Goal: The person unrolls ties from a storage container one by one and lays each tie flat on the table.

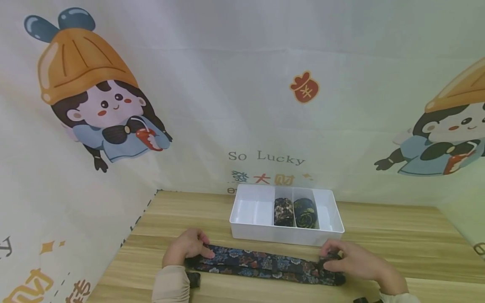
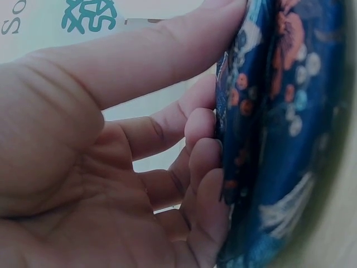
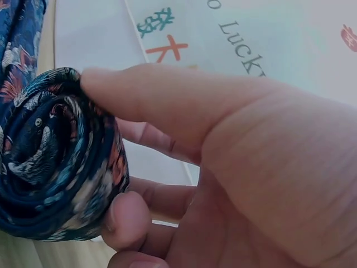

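Note:
A dark navy necktie (image 1: 261,261) with blue, white and rust flowers lies folded lengthwise on the wooden table, stretched from left to right. At its left end my left hand (image 1: 190,245) pinches the fabric; the left wrist view shows the thumb over the folded layers (image 2: 284,111) and the fingertips against their edge. My right hand (image 1: 352,259) grips the right end, which is wound into a thick coil (image 3: 50,162). In the right wrist view the thumb presses the top of that coil and the fingers curl round its side.
Behind the necktie stands a white divided box (image 1: 288,234). Two rolled neckties sit in its narrow middle compartments: a dark brown floral one (image 1: 283,211) and a dark blue-green one (image 1: 305,213). A printed cloth (image 1: 227,84) hangs behind and beside the wooden table (image 1: 398,223).

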`<state>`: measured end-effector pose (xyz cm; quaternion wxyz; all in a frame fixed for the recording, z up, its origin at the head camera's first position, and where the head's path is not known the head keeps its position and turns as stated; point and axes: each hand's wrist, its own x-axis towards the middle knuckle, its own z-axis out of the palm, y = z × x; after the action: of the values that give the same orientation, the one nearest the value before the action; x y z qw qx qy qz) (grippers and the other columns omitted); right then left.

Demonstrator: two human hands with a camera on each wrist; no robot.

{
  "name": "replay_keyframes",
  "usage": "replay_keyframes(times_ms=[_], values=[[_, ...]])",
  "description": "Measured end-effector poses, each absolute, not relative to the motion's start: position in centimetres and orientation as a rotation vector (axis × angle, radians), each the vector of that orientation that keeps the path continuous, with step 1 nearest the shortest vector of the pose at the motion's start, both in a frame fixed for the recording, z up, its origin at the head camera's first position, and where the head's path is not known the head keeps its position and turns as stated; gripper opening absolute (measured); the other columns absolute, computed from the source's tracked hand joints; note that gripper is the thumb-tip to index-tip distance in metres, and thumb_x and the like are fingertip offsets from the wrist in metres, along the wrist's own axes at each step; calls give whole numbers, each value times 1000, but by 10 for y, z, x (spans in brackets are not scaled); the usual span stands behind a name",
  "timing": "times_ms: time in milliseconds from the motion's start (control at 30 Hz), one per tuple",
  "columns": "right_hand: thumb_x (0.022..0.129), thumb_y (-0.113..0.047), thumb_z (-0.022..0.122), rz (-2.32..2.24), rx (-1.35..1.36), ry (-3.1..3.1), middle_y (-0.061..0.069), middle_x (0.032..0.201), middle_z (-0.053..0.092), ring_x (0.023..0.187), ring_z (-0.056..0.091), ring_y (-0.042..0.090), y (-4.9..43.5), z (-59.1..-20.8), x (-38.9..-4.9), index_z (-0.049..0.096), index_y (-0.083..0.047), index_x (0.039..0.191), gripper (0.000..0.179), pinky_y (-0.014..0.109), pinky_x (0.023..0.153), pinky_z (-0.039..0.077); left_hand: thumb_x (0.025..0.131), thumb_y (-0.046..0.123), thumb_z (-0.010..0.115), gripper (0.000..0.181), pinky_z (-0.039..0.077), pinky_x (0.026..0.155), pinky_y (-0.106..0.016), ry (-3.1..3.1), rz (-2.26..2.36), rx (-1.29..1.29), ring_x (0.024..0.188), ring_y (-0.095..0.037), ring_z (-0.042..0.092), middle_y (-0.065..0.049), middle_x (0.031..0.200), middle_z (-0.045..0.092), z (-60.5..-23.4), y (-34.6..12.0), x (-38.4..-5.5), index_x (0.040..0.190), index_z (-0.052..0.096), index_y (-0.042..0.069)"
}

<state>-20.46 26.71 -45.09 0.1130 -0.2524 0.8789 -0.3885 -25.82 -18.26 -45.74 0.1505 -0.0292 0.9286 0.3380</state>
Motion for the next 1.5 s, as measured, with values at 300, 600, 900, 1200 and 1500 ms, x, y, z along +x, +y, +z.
replay_keyframes(times_ms=[300,600,900,1200,1500], values=[[89,-12,70,-1199,-699,2511,7,101,64,89,54,3,279,-446,-203,58,-11,103,19,23,69,42,72,11,91,35,45,73,-31,2665,980,-82,83,-21,56,-7,89,62,-459,-183,-259,96,67,4],[90,-11,63,-1127,-672,2539,10,115,69,93,53,1,291,-444,-203,71,-9,113,24,21,72,45,72,9,91,34,42,71,-29,2657,1012,-75,80,-20,53,-6,86,59,-460,-183,-259,94,66,3],[96,-21,68,-1219,-556,2528,1,91,62,72,50,0,293,-443,-202,65,-6,98,15,22,58,44,72,9,91,35,44,73,-30,2662,1004,-69,82,-20,55,-7,89,61,-460,-183,-260,96,67,3],[88,-9,68,-1187,-609,2540,13,106,69,83,55,-1,306,-447,-201,65,0,112,25,23,63,46,72,9,91,35,44,73,-30,2660,1005,-70,83,-21,54,-7,89,61,-460,-183,-258,96,66,3],[94,-9,58,-1165,-490,2425,19,108,70,55,52,9,316,-440,-200,67,8,119,32,26,49,46,72,10,91,35,46,75,-32,2663,1003,-72,84,-21,56,-8,91,62,-460,-183,-259,96,67,3]])
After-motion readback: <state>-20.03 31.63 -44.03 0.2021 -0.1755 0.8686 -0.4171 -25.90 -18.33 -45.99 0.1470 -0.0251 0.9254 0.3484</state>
